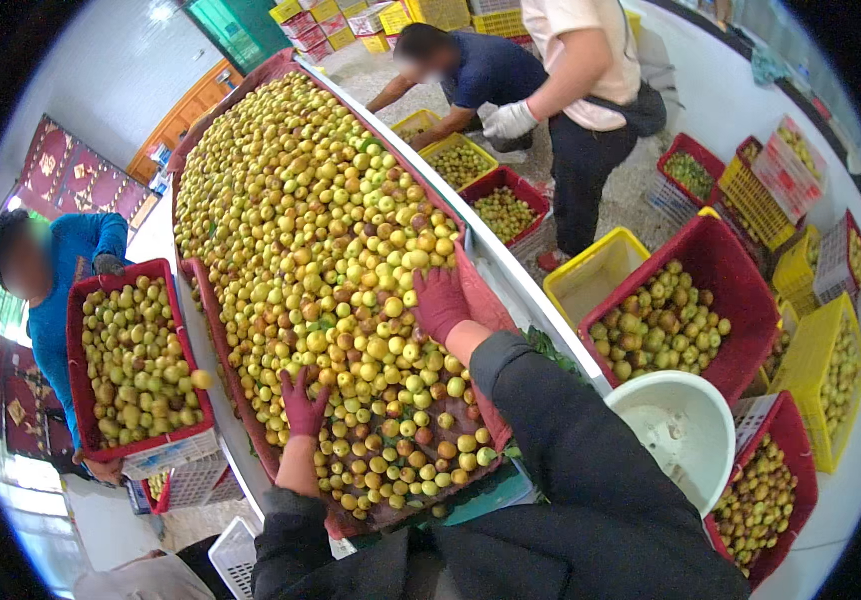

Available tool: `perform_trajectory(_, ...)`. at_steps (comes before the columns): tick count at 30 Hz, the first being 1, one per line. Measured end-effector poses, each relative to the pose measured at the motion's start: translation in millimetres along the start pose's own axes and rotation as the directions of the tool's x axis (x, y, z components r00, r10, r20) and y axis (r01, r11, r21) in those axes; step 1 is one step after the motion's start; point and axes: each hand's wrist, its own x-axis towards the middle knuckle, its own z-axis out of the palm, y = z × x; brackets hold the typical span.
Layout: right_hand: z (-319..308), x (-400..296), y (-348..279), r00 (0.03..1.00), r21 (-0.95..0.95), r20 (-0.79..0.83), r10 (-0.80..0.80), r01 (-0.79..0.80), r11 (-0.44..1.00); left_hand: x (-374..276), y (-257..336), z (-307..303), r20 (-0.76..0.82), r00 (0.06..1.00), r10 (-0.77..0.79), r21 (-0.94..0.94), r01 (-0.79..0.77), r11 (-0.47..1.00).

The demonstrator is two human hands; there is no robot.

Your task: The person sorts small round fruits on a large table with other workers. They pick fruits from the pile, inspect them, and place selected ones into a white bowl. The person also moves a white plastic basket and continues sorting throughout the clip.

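A long table lined with red cloth [502, 300] carries a deep heap of yellow-green and reddish jujube-like fruit [303, 202]. My left hand [303, 403], in a dark red glove, rests on the fruit near the left side with fingers spread. Further up and to the right, my right hand [439, 304], gloved alike, lies on the heap beside the right cloth edge, its fingers apart. Neither hand is closed on a fruit. Between and below the hands the fruit thins out, and dark cloth shows at the near end.
At left a person in blue holds a red-lined crate [175, 300] of fruit. Right of the table stand a white bucket [670, 427], a red-lined crate [738, 300] and a yellow crate [603, 262]. Two people are beyond the table's right side, near more crates.
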Motion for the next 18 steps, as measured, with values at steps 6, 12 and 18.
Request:
perform_trajectory(6,20.7,-13.2,-16.4,0.999,0.44,-0.036,0.012,0.005,0.898,35.9,1.3,21.1,0.253,0.95,-0.183,-0.186,0.233,0.955)
perform_trajectory(12,34.9,-13.4,-14.4,1.0,0.717,0.031,0.002,-0.024,0.696,6.0,38.7,38.5,0.457,0.821,-0.342,-0.299,0.504,0.81)
perform_trajectory(18,45.5,-13.1,-24.4,0.997,0.685,-0.053,0.049,0.001,0.728,-47.1,45.7,48.1,0.421,0.835,-0.355,-0.367,0.515,0.775)
